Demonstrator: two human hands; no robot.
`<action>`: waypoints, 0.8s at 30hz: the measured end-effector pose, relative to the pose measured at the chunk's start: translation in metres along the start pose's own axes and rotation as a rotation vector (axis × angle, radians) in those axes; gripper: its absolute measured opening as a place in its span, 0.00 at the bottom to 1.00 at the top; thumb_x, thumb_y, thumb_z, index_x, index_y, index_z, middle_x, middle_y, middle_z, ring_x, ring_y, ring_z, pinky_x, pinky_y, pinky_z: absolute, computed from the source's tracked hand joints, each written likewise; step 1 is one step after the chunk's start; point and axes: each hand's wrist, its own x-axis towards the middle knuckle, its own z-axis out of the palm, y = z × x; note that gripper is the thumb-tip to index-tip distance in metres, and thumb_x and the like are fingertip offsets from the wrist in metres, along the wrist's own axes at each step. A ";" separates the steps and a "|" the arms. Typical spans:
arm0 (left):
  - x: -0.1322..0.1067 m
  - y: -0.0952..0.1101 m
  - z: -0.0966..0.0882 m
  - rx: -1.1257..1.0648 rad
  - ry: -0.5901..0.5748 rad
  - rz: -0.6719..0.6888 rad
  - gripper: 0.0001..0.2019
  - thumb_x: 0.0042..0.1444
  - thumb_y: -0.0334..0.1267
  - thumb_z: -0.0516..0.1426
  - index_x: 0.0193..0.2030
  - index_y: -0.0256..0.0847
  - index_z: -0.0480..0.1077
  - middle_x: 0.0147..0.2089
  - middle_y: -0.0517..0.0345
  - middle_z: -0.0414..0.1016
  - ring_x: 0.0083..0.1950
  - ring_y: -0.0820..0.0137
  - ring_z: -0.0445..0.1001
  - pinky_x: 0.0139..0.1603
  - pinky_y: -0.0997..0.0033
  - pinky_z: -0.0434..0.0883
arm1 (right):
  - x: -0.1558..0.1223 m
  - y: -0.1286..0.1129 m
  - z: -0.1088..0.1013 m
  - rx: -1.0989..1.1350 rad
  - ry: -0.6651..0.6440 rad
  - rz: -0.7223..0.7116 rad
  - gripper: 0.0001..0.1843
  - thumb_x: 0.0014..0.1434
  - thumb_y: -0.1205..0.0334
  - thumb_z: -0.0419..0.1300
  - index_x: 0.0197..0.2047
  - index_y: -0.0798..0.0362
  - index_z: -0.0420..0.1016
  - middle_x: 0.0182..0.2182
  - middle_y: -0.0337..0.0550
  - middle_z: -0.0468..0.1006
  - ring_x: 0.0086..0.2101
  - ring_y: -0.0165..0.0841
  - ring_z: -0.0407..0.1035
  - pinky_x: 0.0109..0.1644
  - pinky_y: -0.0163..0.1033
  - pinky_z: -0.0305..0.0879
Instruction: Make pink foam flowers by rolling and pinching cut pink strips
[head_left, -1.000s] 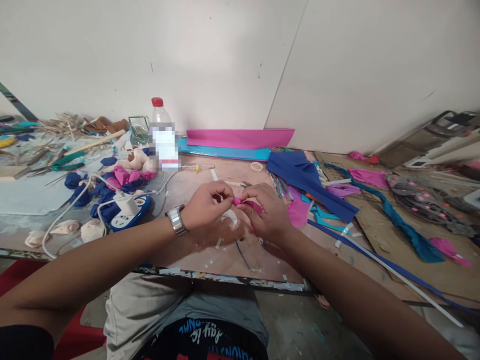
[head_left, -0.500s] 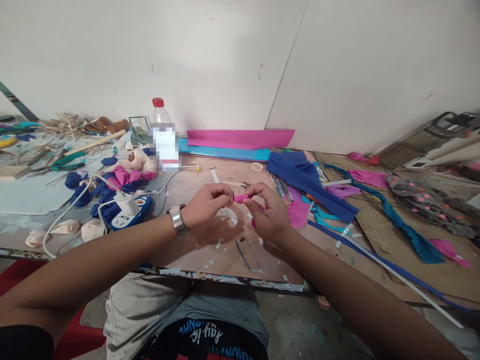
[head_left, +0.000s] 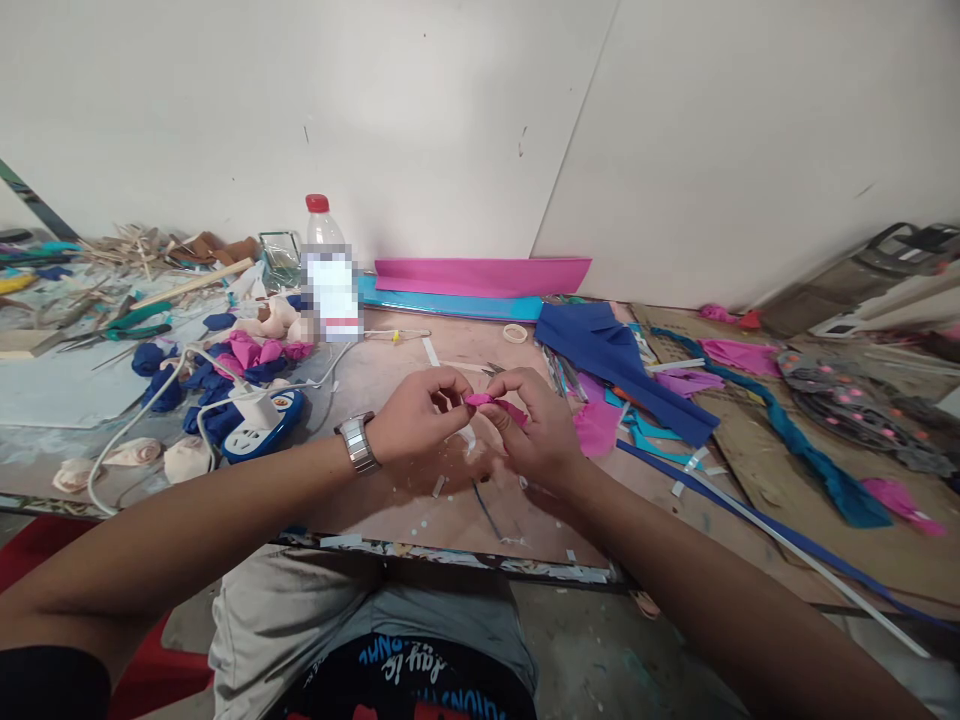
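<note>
At the centre of the frame, the left hand [head_left: 416, 425] and the right hand [head_left: 541, 432] meet just above the worktable [head_left: 390, 378]. Each pinches thumb and fingertips closed on one end of a small pink strip [head_left: 489, 402] held between them. A blue power strip [head_left: 259, 428] lies left of the hands, a red-capped bottle [head_left: 324, 262] stands up and to their left, and a folded blue sheet [head_left: 611, 358] lies to their right.
</note>
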 end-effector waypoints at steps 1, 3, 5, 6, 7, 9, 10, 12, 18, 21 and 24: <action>0.000 0.000 0.000 0.008 -0.002 0.008 0.06 0.57 0.37 0.59 0.33 0.37 0.72 0.33 0.58 0.74 0.33 0.73 0.68 0.38 0.71 0.67 | 0.000 0.000 0.000 0.013 0.004 0.012 0.12 0.69 0.49 0.58 0.40 0.49 0.72 0.36 0.43 0.76 0.38 0.38 0.70 0.44 0.44 0.65; -0.001 0.001 -0.001 0.024 -0.007 0.033 0.04 0.57 0.36 0.59 0.33 0.38 0.71 0.32 0.58 0.73 0.34 0.72 0.68 0.38 0.71 0.67 | 0.000 0.000 0.000 0.043 0.009 0.049 0.12 0.69 0.49 0.59 0.40 0.49 0.72 0.36 0.43 0.76 0.38 0.37 0.71 0.44 0.44 0.66; -0.002 0.003 -0.001 0.036 -0.014 0.064 0.03 0.56 0.35 0.60 0.34 0.39 0.70 0.33 0.59 0.73 0.35 0.72 0.69 0.38 0.71 0.67 | 0.000 0.000 0.000 0.071 0.016 0.091 0.12 0.68 0.50 0.60 0.40 0.49 0.73 0.36 0.43 0.77 0.38 0.37 0.71 0.44 0.43 0.67; -0.002 0.005 -0.001 0.039 -0.018 0.083 0.04 0.56 0.36 0.61 0.35 0.39 0.70 0.34 0.58 0.74 0.35 0.72 0.69 0.39 0.70 0.68 | 0.000 0.000 0.000 0.081 0.015 0.109 0.12 0.68 0.50 0.60 0.39 0.49 0.74 0.36 0.43 0.77 0.38 0.37 0.71 0.44 0.43 0.67; -0.003 0.006 -0.001 0.038 -0.018 0.102 0.05 0.57 0.36 0.61 0.37 0.39 0.70 0.35 0.58 0.74 0.35 0.72 0.69 0.39 0.70 0.68 | 0.000 -0.001 0.000 0.090 0.013 0.122 0.12 0.68 0.50 0.60 0.39 0.49 0.74 0.36 0.42 0.77 0.38 0.37 0.72 0.43 0.43 0.67; -0.004 0.008 -0.001 0.032 -0.011 0.138 0.06 0.59 0.38 0.61 0.38 0.40 0.69 0.36 0.58 0.73 0.36 0.72 0.68 0.40 0.70 0.68 | 0.001 -0.002 0.001 0.110 0.003 0.138 0.12 0.68 0.50 0.60 0.38 0.49 0.74 0.35 0.41 0.77 0.37 0.36 0.71 0.42 0.42 0.67; -0.005 0.008 -0.001 0.029 -0.006 0.153 0.06 0.60 0.39 0.61 0.38 0.40 0.69 0.36 0.58 0.73 0.36 0.72 0.68 0.39 0.70 0.67 | 0.001 -0.003 0.001 0.122 -0.001 0.143 0.12 0.68 0.50 0.60 0.38 0.50 0.74 0.34 0.41 0.77 0.36 0.35 0.71 0.42 0.41 0.67; -0.005 0.009 -0.001 0.022 -0.001 0.170 0.07 0.61 0.40 0.60 0.38 0.39 0.69 0.36 0.58 0.72 0.36 0.72 0.67 0.39 0.70 0.67 | 0.002 -0.004 0.001 0.155 -0.006 0.156 0.12 0.68 0.51 0.60 0.38 0.50 0.73 0.34 0.40 0.76 0.36 0.35 0.71 0.42 0.41 0.67; -0.004 0.007 -0.003 0.017 -0.026 0.205 0.09 0.62 0.41 0.61 0.35 0.40 0.67 0.34 0.58 0.71 0.35 0.72 0.67 0.40 0.70 0.67 | -0.001 -0.002 0.002 0.298 -0.017 0.290 0.15 0.69 0.48 0.58 0.38 0.51 0.72 0.33 0.40 0.75 0.33 0.33 0.68 0.38 0.39 0.66; -0.004 0.006 -0.004 -0.007 -0.025 0.211 0.09 0.62 0.42 0.61 0.36 0.40 0.67 0.35 0.57 0.71 0.36 0.71 0.68 0.41 0.69 0.68 | -0.002 0.001 0.000 0.348 -0.015 0.338 0.16 0.69 0.46 0.58 0.39 0.50 0.71 0.33 0.39 0.74 0.32 0.32 0.67 0.36 0.37 0.64; -0.005 0.007 -0.005 -0.058 -0.002 0.238 0.08 0.63 0.42 0.60 0.41 0.40 0.68 0.39 0.55 0.72 0.38 0.71 0.70 0.42 0.68 0.69 | -0.001 0.002 0.000 0.353 -0.008 0.328 0.16 0.68 0.46 0.58 0.38 0.50 0.72 0.34 0.40 0.74 0.34 0.33 0.68 0.37 0.37 0.65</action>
